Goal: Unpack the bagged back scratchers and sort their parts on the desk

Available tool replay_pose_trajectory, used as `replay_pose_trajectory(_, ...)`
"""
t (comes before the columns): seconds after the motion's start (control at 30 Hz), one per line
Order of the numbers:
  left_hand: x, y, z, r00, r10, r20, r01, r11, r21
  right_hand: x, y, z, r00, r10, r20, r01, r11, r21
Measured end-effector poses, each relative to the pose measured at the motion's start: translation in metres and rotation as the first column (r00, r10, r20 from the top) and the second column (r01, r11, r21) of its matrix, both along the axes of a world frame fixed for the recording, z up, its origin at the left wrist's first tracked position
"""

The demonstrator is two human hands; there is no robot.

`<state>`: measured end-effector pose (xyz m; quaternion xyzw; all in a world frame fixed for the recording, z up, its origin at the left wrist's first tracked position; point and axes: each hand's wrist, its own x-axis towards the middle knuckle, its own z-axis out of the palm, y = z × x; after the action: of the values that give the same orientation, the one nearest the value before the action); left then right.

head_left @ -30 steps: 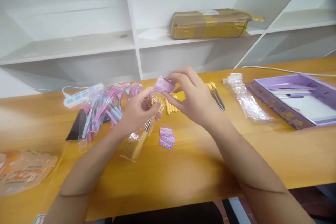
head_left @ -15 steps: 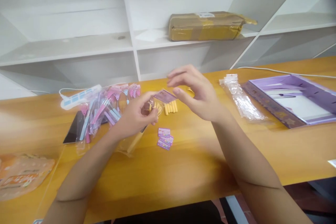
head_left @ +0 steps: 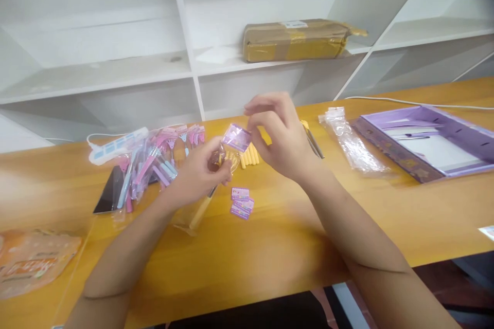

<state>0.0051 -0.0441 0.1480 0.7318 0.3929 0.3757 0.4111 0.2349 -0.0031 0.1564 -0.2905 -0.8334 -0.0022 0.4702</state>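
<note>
My left hand (head_left: 204, 169) is closed around a clear plastic bag (head_left: 181, 223) holding a yellow back scratcher (head_left: 200, 211). Its hand-shaped head shows beyond my fingers, and its handle slants down below my palm. A purple card (head_left: 236, 137) stands out at the bag's upper end, with a plastic sheen over it. At the card's right edge is my right hand (head_left: 281, 136), thumb and index finger brought together, seemingly pinching the bag's edge; the contact is small and blurred. Several purple cards (head_left: 242, 203) lie loosely overlapped on the table below.
Behind the hands lie several yellow handles (head_left: 250, 156). Bagged pink, blue and purple scratchers (head_left: 150, 164) pile at left by a power strip (head_left: 118, 146). Clear bags (head_left: 353, 141) and a purple box (head_left: 440, 177) are at right. A taped carton (head_left: 293, 43) sits on the shelf.
My right hand has moved slightly left and its fingers have curled in at the card. The purple card has tipped up to face me more. My left hand keeps its hold.
</note>
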Motion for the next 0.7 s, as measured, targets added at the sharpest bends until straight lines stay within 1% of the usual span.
replay_pose_trajectory(0.07,-0.001,0.001,0.000,1.000,0.010,-0.005,-0.010,1.000,0.019,0.002,-0.001,0.004,1.000,-0.028,0.004,0.028,0.999,-0.022)
replay_pose_trajectory(0.13,-0.001,0.002,0.000,1.000,0.016,-0.015,-0.015,0.999,0.045,0.004,-0.002,0.007,1.000,-0.027,0.007,0.028,0.997,-0.077)
replay_pose_trajectory(0.27,-0.001,0.002,0.001,0.999,0.025,-0.044,-0.022,0.997,0.068,0.008,0.000,0.011,0.995,0.100,0.026,-0.092,0.973,-0.211)
replay_pose_trajectory(0.33,-0.001,0.002,0.001,0.998,0.027,-0.065,-0.023,0.998,0.066,0.009,0.004,0.009,0.993,0.122,0.006,-0.116,0.961,-0.250)
replay_pose_trajectory(0.37,-0.001,0.002,0.001,0.996,0.033,-0.078,-0.028,0.997,0.071,0.008,0.007,0.007,0.994,0.104,-0.018,-0.105,0.962,-0.253)
replay_pose_trajectory(0.43,-0.003,0.004,0.002,0.992,0.070,-0.107,-0.059,0.993,0.102,0.006,0.014,0.002,0.994,0.023,-0.104,-0.046,0.973,-0.226)
replay_pose_trajectory(0.53,-0.008,0.008,0.005,0.974,0.169,-0.150,-0.138,0.971,0.195,0.005,0.027,-0.008,0.966,-0.092,-0.243,0.043,0.979,-0.200)
replay_pose_trajectory(0.63,-0.019,0.011,0.014,0.949,0.232,-0.213,-0.168,0.944,0.283,0.011,0.038,-0.013,0.947,-0.142,-0.287,0.072,0.967,-0.243)
replay_pose_trajectory(0.7,-0.027,0.013,0.020,0.933,0.270,-0.239,-0.185,0.927,0.327,0.022,0.043,-0.012,0.939,-0.183,-0.292,0.104,0.958,-0.266)
